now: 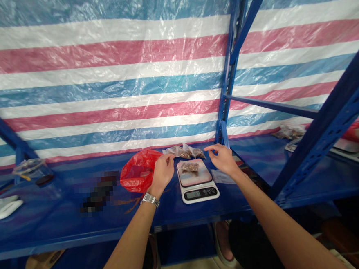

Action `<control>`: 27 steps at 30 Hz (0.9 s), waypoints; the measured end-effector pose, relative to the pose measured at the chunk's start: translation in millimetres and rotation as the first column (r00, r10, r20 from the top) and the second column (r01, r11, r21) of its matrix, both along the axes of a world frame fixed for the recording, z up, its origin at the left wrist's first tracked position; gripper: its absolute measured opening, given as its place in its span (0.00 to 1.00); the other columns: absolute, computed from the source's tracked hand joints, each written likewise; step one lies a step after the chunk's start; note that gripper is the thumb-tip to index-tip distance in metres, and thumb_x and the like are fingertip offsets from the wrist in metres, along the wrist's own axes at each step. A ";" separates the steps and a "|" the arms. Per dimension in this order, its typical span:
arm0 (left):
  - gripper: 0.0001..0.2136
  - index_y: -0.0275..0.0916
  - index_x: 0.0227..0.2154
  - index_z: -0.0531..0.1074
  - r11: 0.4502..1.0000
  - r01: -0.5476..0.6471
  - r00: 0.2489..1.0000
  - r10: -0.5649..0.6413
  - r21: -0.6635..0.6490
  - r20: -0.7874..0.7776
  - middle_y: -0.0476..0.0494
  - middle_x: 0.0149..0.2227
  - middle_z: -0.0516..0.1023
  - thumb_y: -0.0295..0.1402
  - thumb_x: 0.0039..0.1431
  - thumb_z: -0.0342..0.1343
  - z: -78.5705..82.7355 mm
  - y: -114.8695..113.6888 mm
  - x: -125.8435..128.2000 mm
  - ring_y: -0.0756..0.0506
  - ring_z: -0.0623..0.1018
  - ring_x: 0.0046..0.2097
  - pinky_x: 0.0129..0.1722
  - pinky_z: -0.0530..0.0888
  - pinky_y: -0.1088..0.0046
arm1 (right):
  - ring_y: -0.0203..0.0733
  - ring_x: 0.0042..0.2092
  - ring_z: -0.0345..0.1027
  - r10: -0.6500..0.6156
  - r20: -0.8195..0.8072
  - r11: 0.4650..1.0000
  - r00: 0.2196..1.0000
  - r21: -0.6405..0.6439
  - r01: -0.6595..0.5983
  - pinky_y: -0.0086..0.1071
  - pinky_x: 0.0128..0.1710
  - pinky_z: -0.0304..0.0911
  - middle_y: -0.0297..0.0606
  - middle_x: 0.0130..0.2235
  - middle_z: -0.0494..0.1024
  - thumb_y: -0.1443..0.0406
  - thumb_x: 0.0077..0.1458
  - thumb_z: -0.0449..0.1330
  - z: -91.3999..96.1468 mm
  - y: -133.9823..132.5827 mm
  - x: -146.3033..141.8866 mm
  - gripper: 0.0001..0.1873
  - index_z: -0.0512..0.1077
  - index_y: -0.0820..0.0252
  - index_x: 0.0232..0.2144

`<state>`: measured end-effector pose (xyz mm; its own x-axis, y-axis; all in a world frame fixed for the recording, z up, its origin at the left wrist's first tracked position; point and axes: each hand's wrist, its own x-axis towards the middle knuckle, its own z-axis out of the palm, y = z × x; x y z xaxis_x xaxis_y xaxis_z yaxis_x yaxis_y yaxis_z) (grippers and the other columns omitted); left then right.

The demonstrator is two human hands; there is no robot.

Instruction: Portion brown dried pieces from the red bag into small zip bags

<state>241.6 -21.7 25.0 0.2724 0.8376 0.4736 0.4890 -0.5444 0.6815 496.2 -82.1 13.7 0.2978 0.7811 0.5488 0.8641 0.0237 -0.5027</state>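
Observation:
A white kitchen scale (198, 183) stands on the blue shelf (65, 218), with a small clear bag of brown pieces (189, 166) lying on its platform. My left hand (162, 172), a metal watch on its wrist, hovers at the scale's left edge with fingers curled. It is beside a red plastic bag (138, 170). My right hand (222, 158) is at the scale's far right corner, fingers loosely bent and pointing left toward several filled clear bags (187, 151) behind the scale. Neither hand visibly holds anything.
A striped tarp hangs behind the shelf. Blue rack posts (229, 77) rise right of the scale. An empty clear bag (221, 176) lies right of the scale. At the far left are a clear container (31, 167) and white objects (4, 207). Another scale (349, 151) sits far right.

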 end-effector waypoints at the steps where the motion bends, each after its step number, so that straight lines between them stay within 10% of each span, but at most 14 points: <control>1: 0.12 0.39 0.39 0.81 1.000 -0.002 1.000 0.002 0.001 -0.001 0.39 0.43 0.86 0.28 0.67 0.51 0.1 0.0 0.1 0.41 0.84 0.46 0.51 0.77 0.65 | 0.46 0.41 0.74 0.007 0.001 1.000 1.000 0.000 -0.007 0.39 0.46 0.64 0.39 0.41 0.83 0.66 0.61 0.55 0.9 -0.5 -1.9 0.15 0.83 0.51 0.39; 11: 0.13 0.38 0.40 0.80 0.993 -0.092 0.994 0.088 0.074 0.062 0.39 0.43 0.85 0.31 0.68 0.49 17.9 -6.3 -5.2 0.42 0.82 0.44 0.49 0.75 0.67 | 0.59 0.58 0.68 0.248 0.204 0.963 0.947 -0.155 -0.219 0.49 0.57 0.58 0.49 0.54 0.80 0.51 0.61 0.62 1.6 -5.1 -69.7 0.25 0.76 0.57 0.55; 20: 0.15 0.38 0.39 0.80 0.928 -0.344 0.930 0.358 0.146 -0.087 0.33 0.45 0.84 0.34 0.67 0.47 40.4 -6.8 -70.4 0.38 0.81 0.45 0.49 0.73 0.64 | 0.57 0.52 0.73 0.260 0.114 0.937 0.959 -0.271 -0.222 0.50 0.55 0.60 0.45 0.46 0.82 0.57 0.56 0.67 -4.4 7.3 -68.9 0.12 0.82 0.54 0.42; 27: 0.11 0.41 0.32 0.81 0.998 -0.056 0.950 0.051 -0.010 -0.307 0.39 0.38 0.86 0.28 0.62 0.53 12.3 -9.9 -117.4 0.41 0.83 0.42 0.46 0.74 0.69 | 0.46 0.43 0.75 0.437 -0.047 0.897 0.898 -0.045 -0.439 0.38 0.45 0.67 0.40 0.44 0.82 0.58 0.58 0.66 11.4 14.9 -90.1 0.13 0.79 0.54 0.44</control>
